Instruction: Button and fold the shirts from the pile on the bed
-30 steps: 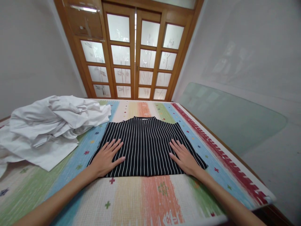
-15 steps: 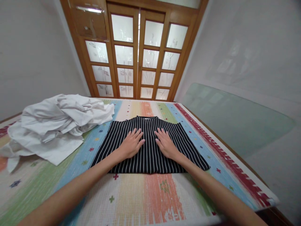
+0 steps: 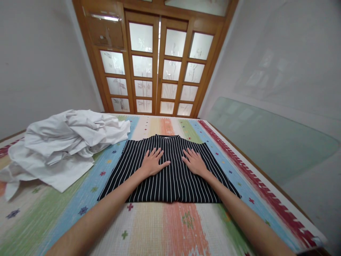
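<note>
"Black striped garment (image 3: 173, 188): laid where?"
"Flat on the banded, multicoloured cover (image 3: 146, 227), near crumpled white fabric (image 3: 66, 135), facing wooden glazed doors (image 3: 161, 67) between pale walls (image 3: 34, 71)."
"And on top?"
"Left hand (image 3: 152, 164) and right hand (image 3: 195, 164), both spread wide, palms down."

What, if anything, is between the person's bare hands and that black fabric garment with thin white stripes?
Nothing visible: the left hand and right hand appear to rest directly on the striped garment, fingers spread. The crumpled white cloth lies off to the left, out of the way.
</note>
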### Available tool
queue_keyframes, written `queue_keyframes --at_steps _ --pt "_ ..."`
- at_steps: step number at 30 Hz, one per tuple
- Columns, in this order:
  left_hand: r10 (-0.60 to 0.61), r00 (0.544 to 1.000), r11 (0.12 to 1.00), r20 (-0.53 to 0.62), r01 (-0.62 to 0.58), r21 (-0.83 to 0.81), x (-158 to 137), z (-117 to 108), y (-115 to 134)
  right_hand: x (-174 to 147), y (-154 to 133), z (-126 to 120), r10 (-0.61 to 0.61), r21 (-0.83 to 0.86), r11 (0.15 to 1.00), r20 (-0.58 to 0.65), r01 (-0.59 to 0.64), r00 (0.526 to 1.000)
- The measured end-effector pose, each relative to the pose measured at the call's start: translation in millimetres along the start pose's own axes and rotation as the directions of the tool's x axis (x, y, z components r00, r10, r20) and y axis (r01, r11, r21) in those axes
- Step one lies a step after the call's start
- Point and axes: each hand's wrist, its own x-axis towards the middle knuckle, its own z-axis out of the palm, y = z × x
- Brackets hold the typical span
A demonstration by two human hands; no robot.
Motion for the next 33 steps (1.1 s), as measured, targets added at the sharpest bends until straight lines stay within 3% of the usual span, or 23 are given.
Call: queue_keyframes --at_steps 4,7,12,15,19,23,27,30,33 --pt "-0.054 0.998 0.998 0.012 0.054 0.033 -1.1 -8.2 -20.4 4.6 36.7 -1.4 0.122 -0.041 0.992 0.010 -0.121 0.992" --pt "-0.166 0.986 0.982 -0.004 0.166 0.088 -1.7 -16.0 -47.0 5.4 57.1 -0.1 0.205 -0.049 0.977 -0.009 -0.205 0.979" --pt "-0.284 0.957 0.945 -0.062 0.290 0.154 -2.6 -23.9 -69.0 10.4 62.1 2.9 0.319 -0.059 0.943 -0.115 -0.327 0.941" --pt "-0.243 0.967 0.959 -0.072 0.251 0.131 -1.5 -23.6 -49.8 22.6 46.9 3.3 0.219 -0.047 0.971 -0.213 -0.234 0.952" --pt "0.040 0.999 0.999 -0.016 -0.040 0.017 0.5 -14.7 -4.2 48.3 8.7 0.8 -0.109 0.097 0.986 -0.244 0.136 0.964" --pt "0.282 0.959 0.959 -0.007 -0.282 -0.016 -2.0 3.3 29.2 71.4 -34.1 -3.1 -0.336 0.187 0.907 -0.218 0.377 0.916" --pt "0.276 0.961 0.961 -0.026 -0.276 0.019 -7.3 13.5 38.1 86.6 -61.5 -2.2 -0.403 0.155 0.901 -0.043 0.405 0.914" --pt "0.254 0.967 0.967 -0.013 -0.254 0.017 -9.3 13.3 37.6 96.3 -68.4 1.4 -0.345 0.127 0.935 0.106 0.332 0.932" --pt "0.255 0.966 0.967 -0.036 -0.254 0.018 -9.9 12.9 37.6 105.7 -68.4 3.8 -0.290 0.092 0.956 0.136 0.280 0.947"
